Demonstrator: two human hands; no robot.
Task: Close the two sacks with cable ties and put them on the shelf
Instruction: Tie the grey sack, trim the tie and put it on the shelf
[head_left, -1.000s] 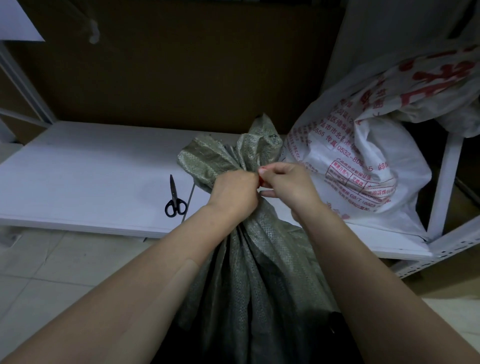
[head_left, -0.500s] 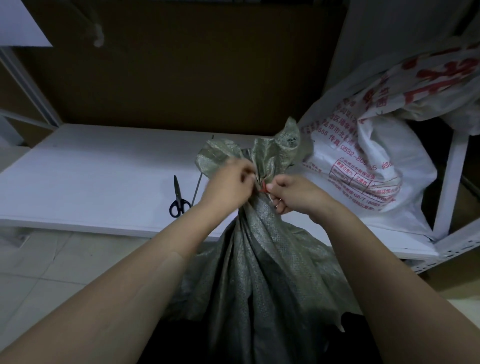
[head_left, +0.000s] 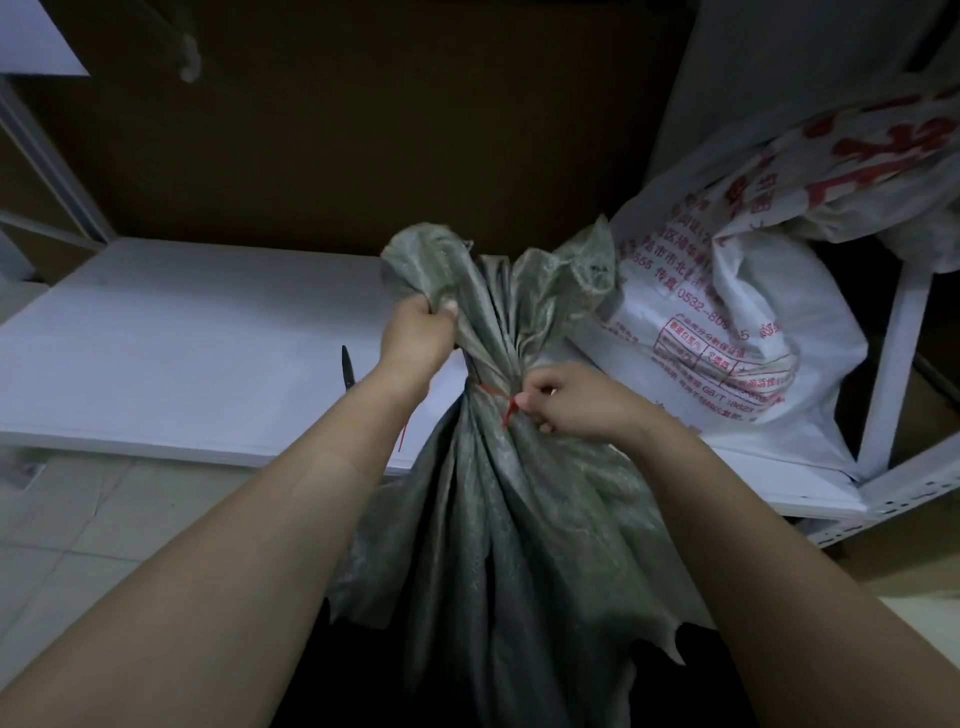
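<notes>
Left hand (head_left: 415, 338) now higher, clutching mouth of limp grey-green woven sack (head_left: 519, 519); my right hand (head_left: 571, 402) pinches thin red cable tie (head_left: 488, 391). Seems soft, slippery; hold neck.

Red cable tie (head_left: 491, 391) rings the upright grey-green sack (head_left: 509, 519); white printed sack (head_left: 753, 332) lies on shelf (head_left: 182, 364).

Storeroom: white metal shelf (head_left: 182, 338), printed sack (head_left: 727, 322)

The left hand (head_left: 415, 332) is now gripping the grey sack (head_left: 498, 493) higher up, at its mouth. The right hand (head_left: 566, 400) is sitting lower, pinching the red cable tie (head_left: 493, 391), now exposed around the neck.
</notes>
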